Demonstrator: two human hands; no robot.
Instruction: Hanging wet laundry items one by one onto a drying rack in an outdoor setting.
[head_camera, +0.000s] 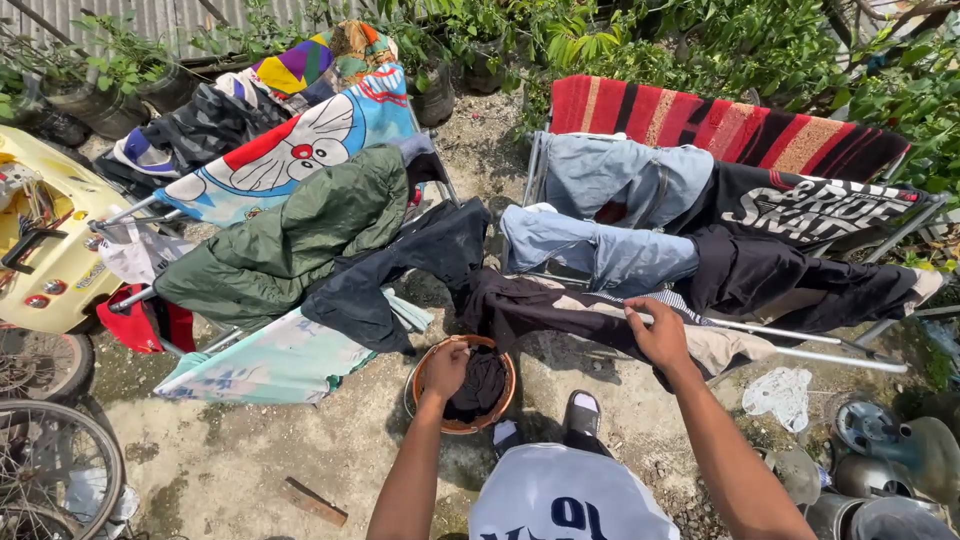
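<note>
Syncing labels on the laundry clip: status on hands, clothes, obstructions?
Left hand in the basin, on dark clothes. Right hand flat on dark garment on the drying rack. Nothing between hands and rack.

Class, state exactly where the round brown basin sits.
The brown basin sits on the ground, lower centre of the head view, below the drying racks, with the left hand reaching into it.

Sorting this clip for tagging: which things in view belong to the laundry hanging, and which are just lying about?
In use:
left hand reaching into round orange plastic basin of dark wet clothes
right hand on dark garment on metal drying rack

Lying about:
yellow scooter body
bicycle wheel
grey metal pots
</note>
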